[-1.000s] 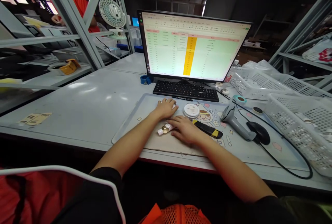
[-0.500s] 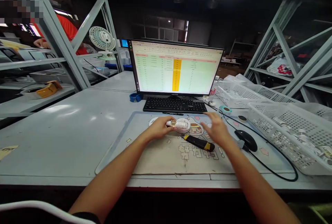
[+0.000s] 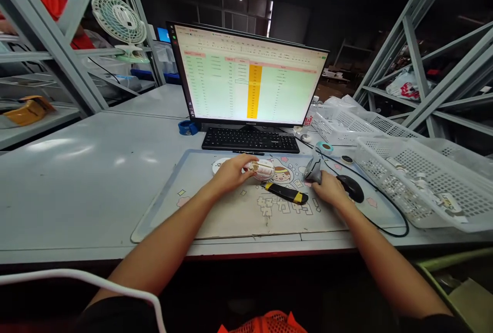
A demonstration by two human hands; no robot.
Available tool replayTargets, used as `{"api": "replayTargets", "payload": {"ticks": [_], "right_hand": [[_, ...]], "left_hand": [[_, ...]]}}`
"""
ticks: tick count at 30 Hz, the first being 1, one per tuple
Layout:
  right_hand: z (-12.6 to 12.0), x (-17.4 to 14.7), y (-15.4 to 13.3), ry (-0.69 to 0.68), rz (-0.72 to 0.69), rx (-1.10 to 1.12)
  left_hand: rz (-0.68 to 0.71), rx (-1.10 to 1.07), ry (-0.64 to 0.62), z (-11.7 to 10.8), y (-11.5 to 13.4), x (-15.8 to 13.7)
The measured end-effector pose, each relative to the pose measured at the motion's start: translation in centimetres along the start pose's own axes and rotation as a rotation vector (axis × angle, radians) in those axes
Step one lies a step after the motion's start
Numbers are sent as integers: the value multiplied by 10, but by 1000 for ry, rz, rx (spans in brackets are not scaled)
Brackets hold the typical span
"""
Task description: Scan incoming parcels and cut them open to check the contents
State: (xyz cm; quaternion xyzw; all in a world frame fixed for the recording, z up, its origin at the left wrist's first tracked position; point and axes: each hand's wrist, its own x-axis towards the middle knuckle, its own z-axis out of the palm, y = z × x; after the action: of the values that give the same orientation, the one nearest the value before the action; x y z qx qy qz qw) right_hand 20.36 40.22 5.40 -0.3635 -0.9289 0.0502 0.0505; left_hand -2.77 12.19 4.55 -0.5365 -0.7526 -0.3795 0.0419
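My left hand (image 3: pixel 234 172) is closed around one end of a small white bottle (image 3: pixel 263 169) with a printed label, tilted on its side just over the desk mat. My right hand (image 3: pixel 328 187) grips a grey device (image 3: pixel 313 169) that looks like a handheld barcode scanner, raised at the right of the mat; its lower part is hidden by the fingers. Between the hands lies a black and yellow utility knife (image 3: pixel 285 192). A black mouse (image 3: pixel 351 188) sits just right of my right hand. Beneath everything is the printed desk mat (image 3: pixel 219 220).
A keyboard (image 3: pixel 250 140) and a lit monitor (image 3: pixel 219 81) showing a spreadsheet stand behind the mat. White mesh baskets (image 3: pixel 389 189) holding small bottles line the right side. A black cable (image 3: pixel 389 208) loops around the mouse. Tape rolls (image 3: pixel 188 127) lie near the keyboard.
My right hand was open above the mat; now it has hold of the grey scanner-like device, which lay beside the mouse. My left hand keeps the bottle. The view has shifted.
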Motion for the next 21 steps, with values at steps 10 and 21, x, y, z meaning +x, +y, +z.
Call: {"api": "replayTargets", "payload": {"ticks": [10,21], "right_hand": [[-67,-57,-29,-223,-573,544],[1,4,8,54,-333,263]], "left_hand": [[13,31,-17,0,4,-2],[-145,-234,126,2,11,11]]}}
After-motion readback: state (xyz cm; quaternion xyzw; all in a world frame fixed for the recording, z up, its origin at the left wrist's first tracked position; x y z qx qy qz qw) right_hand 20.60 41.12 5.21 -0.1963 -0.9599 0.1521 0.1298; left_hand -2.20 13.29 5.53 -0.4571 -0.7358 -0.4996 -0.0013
